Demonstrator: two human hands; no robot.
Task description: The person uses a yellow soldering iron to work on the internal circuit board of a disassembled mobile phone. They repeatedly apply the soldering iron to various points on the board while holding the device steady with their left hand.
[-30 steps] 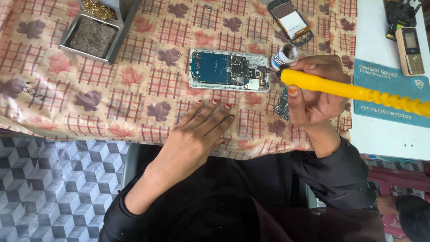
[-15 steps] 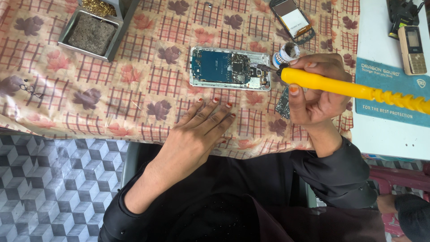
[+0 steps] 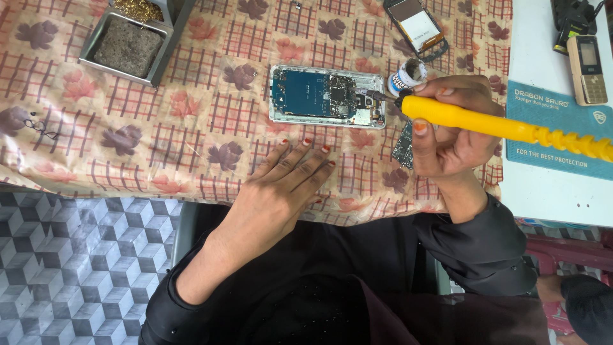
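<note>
A table draped in a peach cloth (image 3: 191, 128) printed with brown leaves and a red grid fills the view above a grey cube-patterned floor (image 3: 70, 255), with a white tabletop (image 3: 549, 191) at the right edge and a square metal tray (image 3: 105, 61) of gritty grey matter near the far left corner. The left hand (image 3: 281, 185) lies flat on the cloth at the near edge, fingers spread and holding nothing, just in front of the opened phone (image 3: 327, 96), a silver rectangular frame with a blue circuit board exposed. The right hand (image 3: 453, 137) is wrapped around a smooth yellow soldering iron (image 3: 504, 128), its ribbed handle running toward the right edge and its dark tip touching the phone's right end, beside a small round pot (image 3: 407, 76).
</note>
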